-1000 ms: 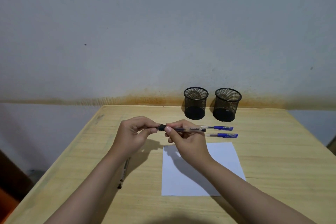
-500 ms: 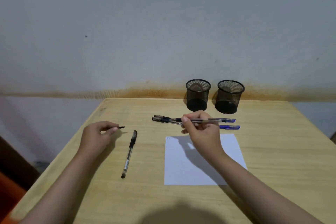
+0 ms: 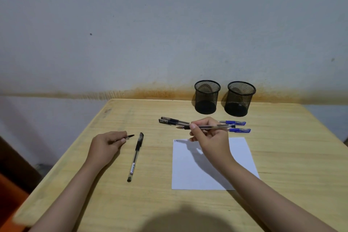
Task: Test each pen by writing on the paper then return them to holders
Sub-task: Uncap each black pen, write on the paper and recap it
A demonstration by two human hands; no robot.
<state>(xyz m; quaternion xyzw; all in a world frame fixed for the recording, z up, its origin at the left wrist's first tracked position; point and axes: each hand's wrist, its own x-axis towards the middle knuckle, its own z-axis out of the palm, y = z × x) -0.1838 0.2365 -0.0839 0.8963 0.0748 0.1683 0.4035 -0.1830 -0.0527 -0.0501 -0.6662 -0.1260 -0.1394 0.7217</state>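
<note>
Right forearm reaches in from lower right, angled up-left; right hand (image 3: 211,137) raised over the top edge of the paper (image 3: 211,167), fingers pinched on an uncapped pen (image 3: 209,127) held near level, tip pointing left. Left forearm lies along the table (image 3: 282,156); left hand (image 3: 105,147) rests knuckles up, fingers curled closed on a black pen cap (image 3: 130,136). Capped black pen (image 3: 135,156) lies just beside it. Two black pens (image 3: 173,121) and two blue pens (image 3: 238,126) lie behind the paper. Two mesh holders (image 3: 207,97) stand at the wall
</note>
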